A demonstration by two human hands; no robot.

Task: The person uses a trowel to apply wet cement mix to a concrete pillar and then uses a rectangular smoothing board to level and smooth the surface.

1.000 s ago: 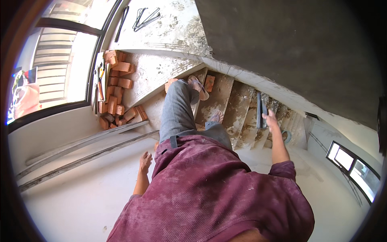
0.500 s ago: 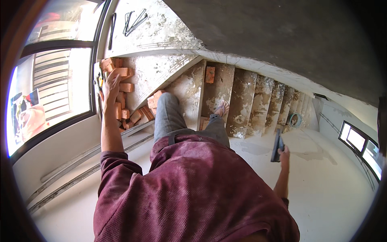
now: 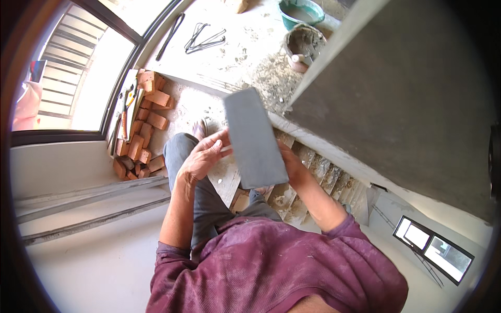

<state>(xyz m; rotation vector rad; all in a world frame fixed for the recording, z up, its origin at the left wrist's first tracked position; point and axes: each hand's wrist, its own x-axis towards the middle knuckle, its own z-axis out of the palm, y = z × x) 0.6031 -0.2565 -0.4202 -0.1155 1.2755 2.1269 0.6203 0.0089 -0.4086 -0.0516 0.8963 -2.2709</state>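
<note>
A pile of red bricks point(image 3: 142, 125) sits against the low wall under the window point(image 3: 78, 78), to the left of the grey flat tool point(image 3: 254, 138) the person holds up; some hand tools point(image 3: 125, 107) lie along the sill edge beside the pile; beyond the grey flat tool, on the dusty landing, stand two buckets, a green one point(image 3: 301, 11) and a mortar-caked one point(image 3: 305, 44), and a bundle of bent metal rods point(image 3: 204, 37) lies left of them (their count is too tangled to tell); rough stair steps point(image 3: 318, 175) run down below and right of the tool. The grey flat tool, a single long rectangle, is raised between both hands: the left hand point(image 3: 204, 156) touches its left edge with fingers loosely spread; the right hand point(image 3: 290, 163) grips its lower right edge from behind, mostly hidden by it.
</note>
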